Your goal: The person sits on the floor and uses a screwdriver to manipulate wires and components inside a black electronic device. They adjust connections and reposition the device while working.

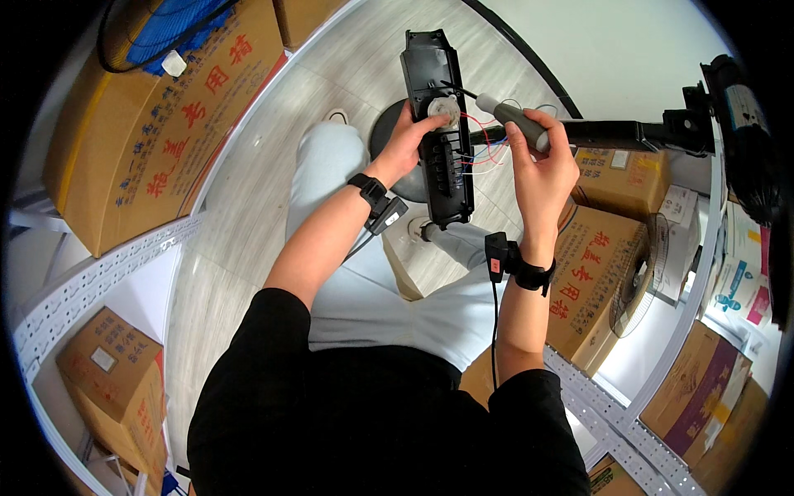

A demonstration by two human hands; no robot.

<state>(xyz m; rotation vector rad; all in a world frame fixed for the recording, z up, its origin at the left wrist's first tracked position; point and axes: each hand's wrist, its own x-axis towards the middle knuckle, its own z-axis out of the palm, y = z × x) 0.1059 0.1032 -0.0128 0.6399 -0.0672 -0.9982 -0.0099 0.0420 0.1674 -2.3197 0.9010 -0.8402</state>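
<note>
A long black plastic housing (429,68) is tilted slightly off upright in front of me, its inner side facing up. My left hand (404,147) grips its left edge, with the thumb pressed by a round whitish part (444,110) set inside it. Thin red, blue and white wires (484,150) run out of the housing to the right. My right hand (542,161) is closed around the grey handle of a screwdriver (514,118). Its dark shaft points left over the housing, just above the round part. Whether the tip touches anything, I cannot tell.
Behind the housing is a round black base (387,149) on the floor. A black pole (591,134) lies across to the right. Cardboard boxes (601,277) stand on metal shelving (107,269) at both sides, with a round wire fan guard (641,277) at the right.
</note>
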